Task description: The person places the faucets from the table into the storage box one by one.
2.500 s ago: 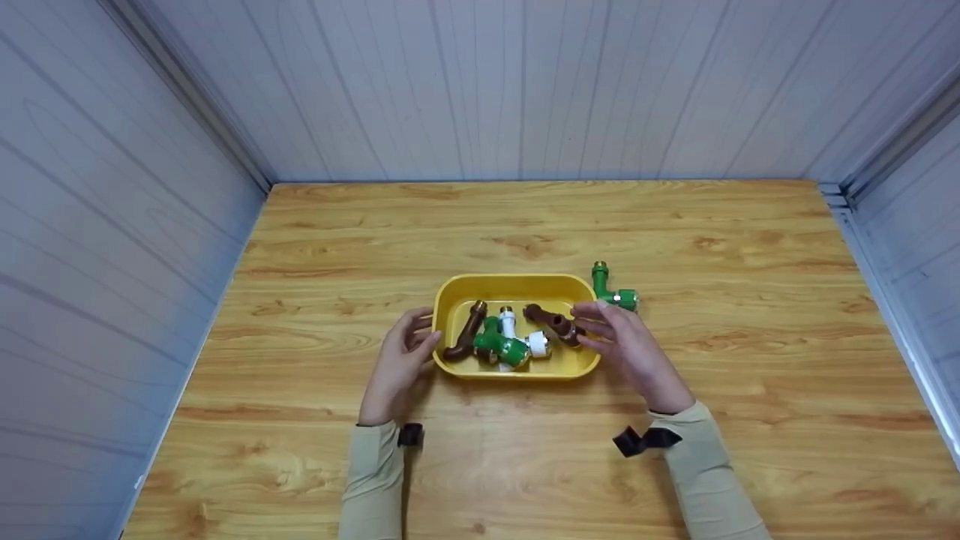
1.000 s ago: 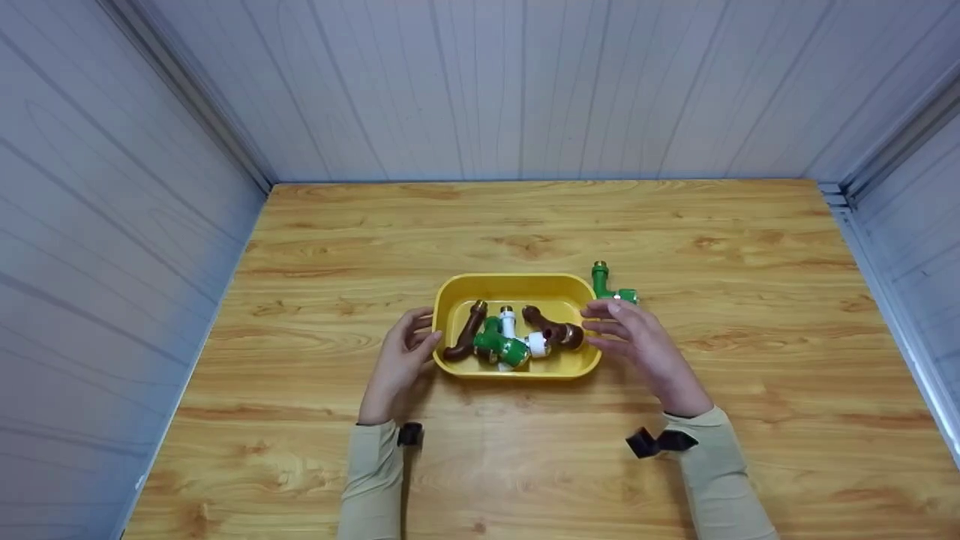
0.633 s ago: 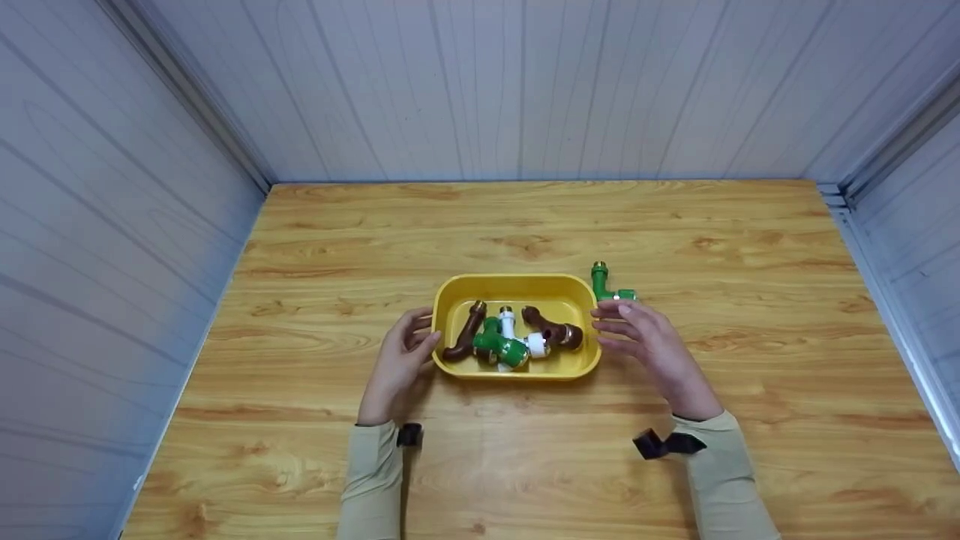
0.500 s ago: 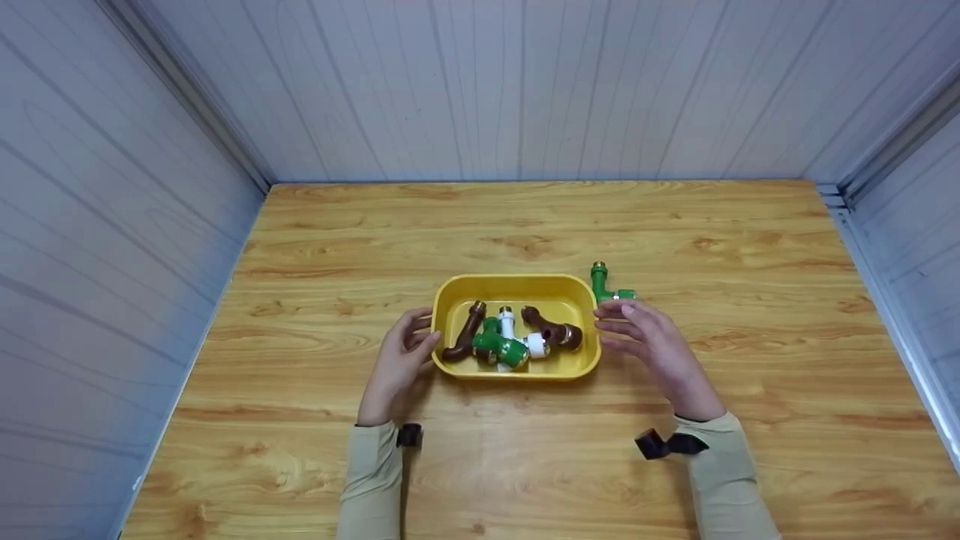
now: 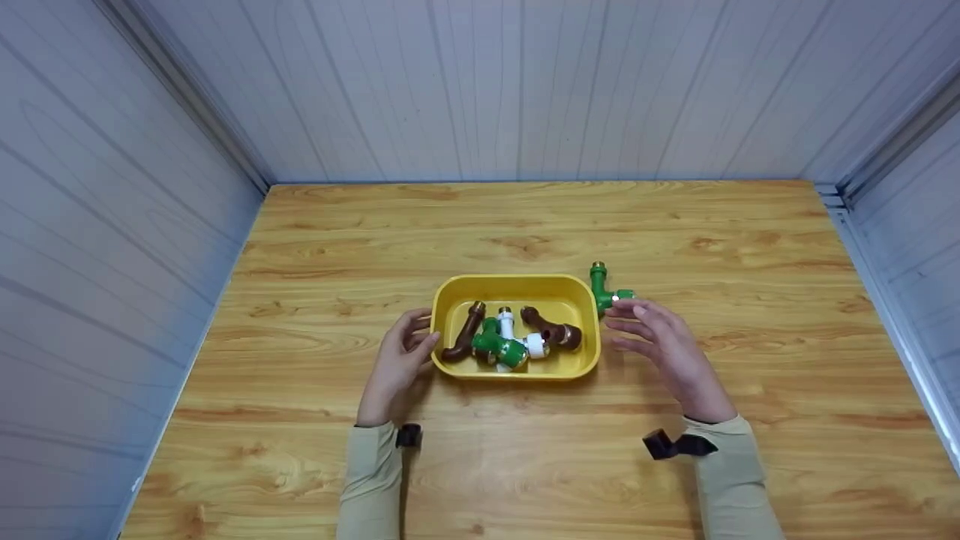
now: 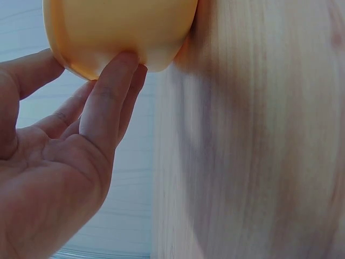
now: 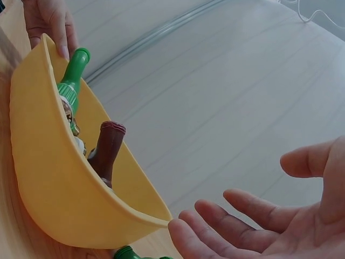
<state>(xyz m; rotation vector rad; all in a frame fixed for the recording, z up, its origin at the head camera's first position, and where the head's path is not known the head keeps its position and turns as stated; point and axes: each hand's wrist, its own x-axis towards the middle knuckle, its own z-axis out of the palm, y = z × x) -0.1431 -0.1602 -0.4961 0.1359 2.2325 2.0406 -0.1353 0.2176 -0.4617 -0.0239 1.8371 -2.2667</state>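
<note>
A yellow plastic bin [image 5: 517, 377] stands on the wooden table with several plastic taps inside. A brown tap [image 5: 470, 330] lies at its left, a green tap [image 5: 502, 345] overlaps a white tap [image 5: 507, 322] in the middle, and another brown tap [image 5: 562, 334] lies at the right. My left hand [image 5: 397, 364] holds the bin's left end, thumb and fingers against the wall [image 6: 124, 32]. My right hand [image 5: 667, 349] hovers just right of the bin, fingers spread and holding nothing. A second green tap [image 5: 600, 285] lies outside, behind the right fingertips.
The wooden table [image 5: 360, 240] meets pale panel walls [image 5: 480, 90] at the back and both sides. Black straps [image 5: 679, 445] circle both wrists over beige sleeves. A white cable [image 7: 318, 19] shows at the top right of the right wrist view.
My right hand has let go of the right-hand brown tap, which now lies turned on the bin floor, and has drawn rightward out over the rim. The left hand stays in place.
</note>
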